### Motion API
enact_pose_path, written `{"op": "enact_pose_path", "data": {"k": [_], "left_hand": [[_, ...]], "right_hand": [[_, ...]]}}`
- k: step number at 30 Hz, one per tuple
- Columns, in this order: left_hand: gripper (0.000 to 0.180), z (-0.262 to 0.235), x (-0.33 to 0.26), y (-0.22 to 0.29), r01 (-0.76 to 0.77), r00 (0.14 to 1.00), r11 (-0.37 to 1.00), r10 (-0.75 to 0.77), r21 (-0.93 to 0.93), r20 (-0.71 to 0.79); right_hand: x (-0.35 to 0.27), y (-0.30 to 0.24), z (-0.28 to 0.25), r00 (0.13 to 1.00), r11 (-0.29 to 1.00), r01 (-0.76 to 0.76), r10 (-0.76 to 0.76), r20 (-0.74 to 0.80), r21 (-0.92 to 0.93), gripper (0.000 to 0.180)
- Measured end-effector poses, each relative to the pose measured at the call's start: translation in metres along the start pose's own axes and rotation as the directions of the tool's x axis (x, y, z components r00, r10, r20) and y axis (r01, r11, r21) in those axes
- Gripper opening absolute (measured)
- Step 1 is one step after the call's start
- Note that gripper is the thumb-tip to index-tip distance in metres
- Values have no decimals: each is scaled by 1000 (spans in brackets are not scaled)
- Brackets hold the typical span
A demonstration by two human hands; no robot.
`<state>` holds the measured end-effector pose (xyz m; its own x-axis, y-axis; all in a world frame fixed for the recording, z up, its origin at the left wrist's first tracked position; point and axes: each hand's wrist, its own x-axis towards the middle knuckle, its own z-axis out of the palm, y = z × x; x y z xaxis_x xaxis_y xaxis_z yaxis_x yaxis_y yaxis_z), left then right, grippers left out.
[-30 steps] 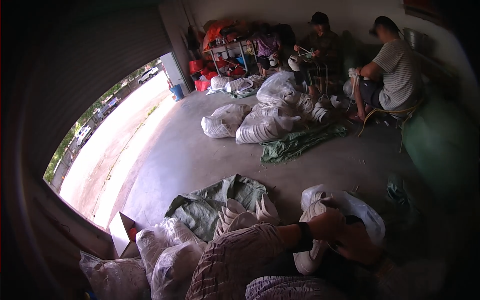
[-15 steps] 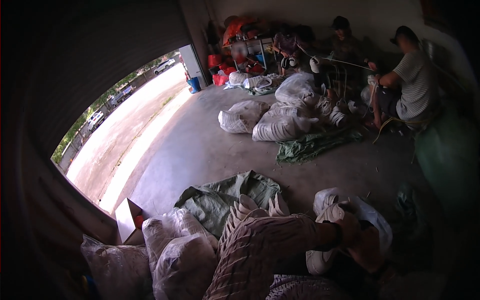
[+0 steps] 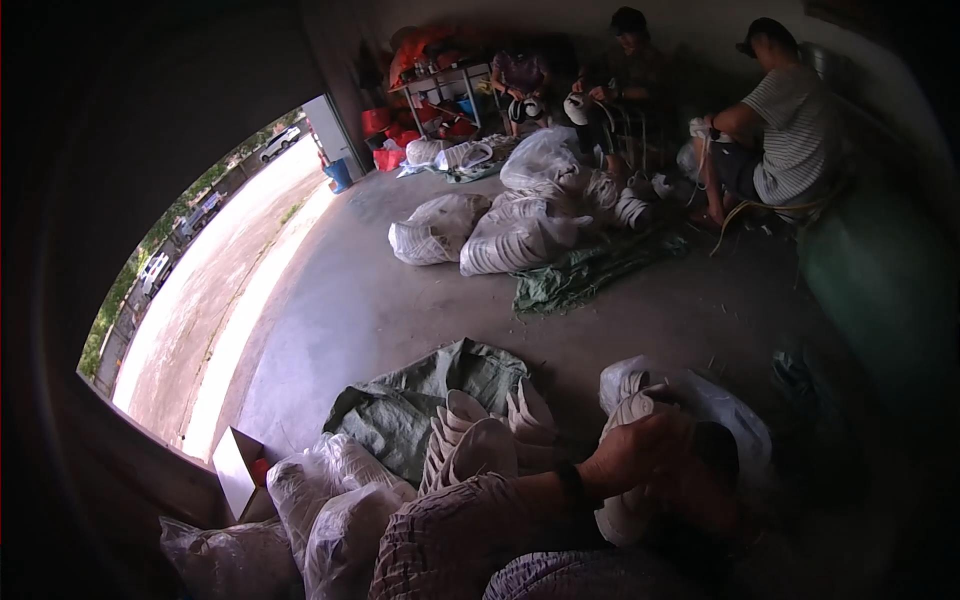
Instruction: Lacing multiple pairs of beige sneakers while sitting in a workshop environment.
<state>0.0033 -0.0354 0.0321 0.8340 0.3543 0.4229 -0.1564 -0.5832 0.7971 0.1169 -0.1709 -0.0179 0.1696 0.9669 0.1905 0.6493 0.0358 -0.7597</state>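
Grey floor [image 3: 350, 285]; pale, curved caps [image 3: 622, 518], partly shadowed.

no legible text, labels, numbers or signs

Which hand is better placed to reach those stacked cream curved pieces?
Probably the left hand: it is nearer the stacked cream curved pieces, while the shadowed right hand sits farther right, beyond it.
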Motion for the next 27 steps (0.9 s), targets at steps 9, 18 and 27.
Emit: {"op": "enact_pose_path", "data": {"k": [9,18,27], "left_hand": [[9,-104,19,-88,254,768,898,-414,-360,-489],[18,-459,-182,-211,102,-86,740,-659,-665,-747],[21,-167,-43,-97,634,695,696,-704,-337,-146]], "right_hand": [[4,1,-68,826,477,-516,497,266,711,20],[-299,255,-296,633,64,387,707,-315,920,17],[-38,28,-121,803,553,-455,594,53,698,9]]}}
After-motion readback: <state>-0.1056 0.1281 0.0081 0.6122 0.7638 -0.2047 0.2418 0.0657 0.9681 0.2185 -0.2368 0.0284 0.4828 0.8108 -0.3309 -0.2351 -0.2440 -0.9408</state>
